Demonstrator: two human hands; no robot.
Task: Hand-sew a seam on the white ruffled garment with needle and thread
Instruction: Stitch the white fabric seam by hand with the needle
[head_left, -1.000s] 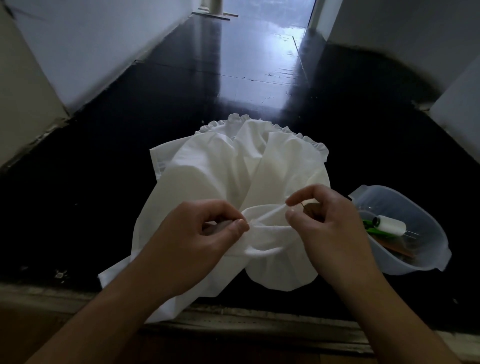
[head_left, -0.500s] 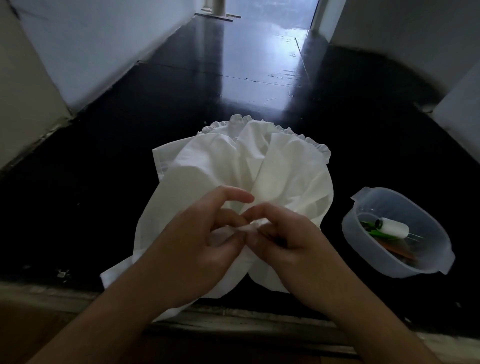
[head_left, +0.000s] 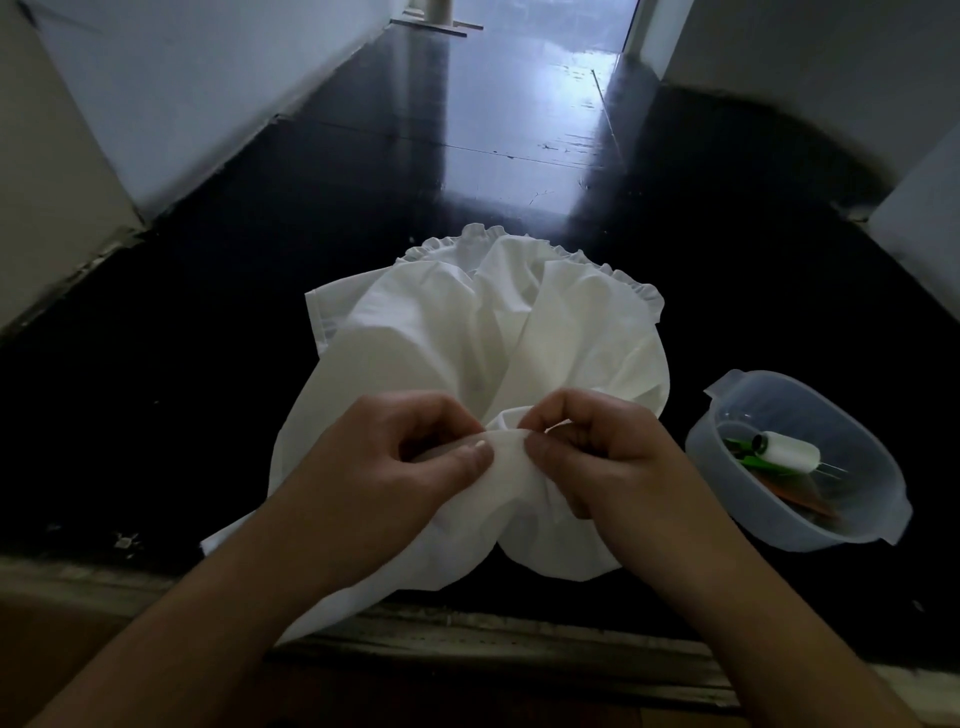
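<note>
The white ruffled garment (head_left: 467, 332) lies bunched on the dark floor, its frilled edge at the far side. My left hand (head_left: 395, 467) pinches a raised fold of the cloth between thumb and forefinger. My right hand (head_left: 597, 457) pinches the same fold just to the right, fingers curled tight, the two hands almost touching. The needle and the thread between my fingers are too small to make out.
A clear plastic bowl (head_left: 883, 499) stands on the floor to the right, holding a white thread spool (head_left: 789, 451) and green and orange items. White walls run along the left and right. A worn sill edge (head_left: 467, 629) crosses in front of me.
A second ago my hands were apart with a strip of cloth stretched between them. My right hand moved left to meet the left one, and both now pinch one fold.
</note>
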